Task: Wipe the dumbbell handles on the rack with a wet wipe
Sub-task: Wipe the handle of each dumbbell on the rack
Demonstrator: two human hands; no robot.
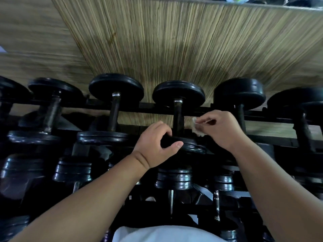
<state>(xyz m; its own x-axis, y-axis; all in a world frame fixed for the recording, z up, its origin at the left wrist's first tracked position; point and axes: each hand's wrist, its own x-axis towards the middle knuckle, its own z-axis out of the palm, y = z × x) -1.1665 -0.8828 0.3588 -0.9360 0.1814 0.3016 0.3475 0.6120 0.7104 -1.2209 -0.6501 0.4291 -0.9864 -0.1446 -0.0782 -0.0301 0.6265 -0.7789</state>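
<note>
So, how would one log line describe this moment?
left hand: grips dumbbell plate | right hand: pinches wet wipe beside handle

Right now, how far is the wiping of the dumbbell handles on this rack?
Done: this cannot be judged, as no handle looks visibly wet or cleaner than the others. In hand: the left hand grips the near plate of one upper-row dumbbell, and the right hand pinches the wet wipe just beside its handle, not clearly touching it. Left: at least this handle, and probably the lower row.
</note>
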